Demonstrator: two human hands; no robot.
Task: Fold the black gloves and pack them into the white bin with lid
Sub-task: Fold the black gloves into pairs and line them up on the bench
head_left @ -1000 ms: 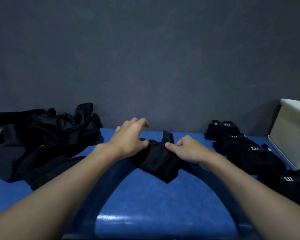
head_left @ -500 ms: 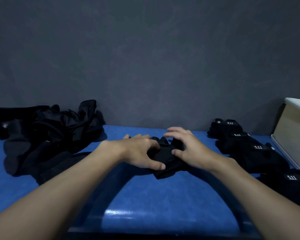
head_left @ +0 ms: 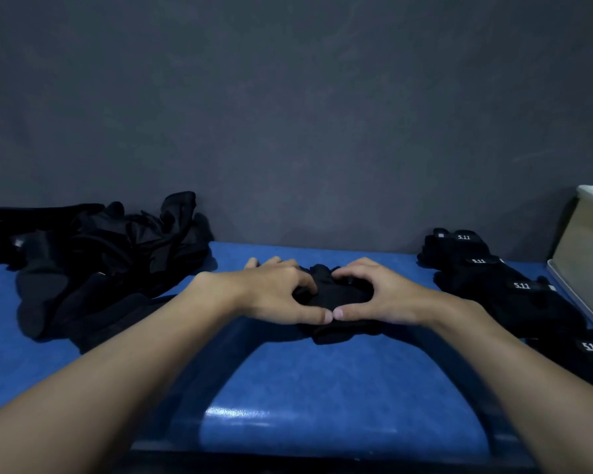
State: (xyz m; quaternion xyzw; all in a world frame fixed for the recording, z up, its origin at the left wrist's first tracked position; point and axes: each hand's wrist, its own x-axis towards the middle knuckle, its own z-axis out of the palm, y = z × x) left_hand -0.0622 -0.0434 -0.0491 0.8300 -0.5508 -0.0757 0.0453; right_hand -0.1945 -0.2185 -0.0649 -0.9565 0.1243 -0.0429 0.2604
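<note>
Head view: left hand point(head_left: 274, 295) and right hand point(head_left: 382, 297) curl round one black glove point(head_left: 334, 294), thumbs meeting, well apart from white bin point(head_left: 587, 258). Best press fold flat, edges aligned, before lifting.

On your blue table point(head_left: 322, 388): messy glove pile point(head_left: 93, 261) at ten o'clock, one glove point(head_left: 336, 295) at twelve, folded gloves point(head_left: 514, 289) at two, white bin point(head_left: 586, 254) at three.

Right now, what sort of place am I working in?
Likely a packing bench: blue glossy tabletop against a bare grey wall, a loose heap of black gloves, folded 5.11-labelled black gloves beside a white plastic bin.
</note>
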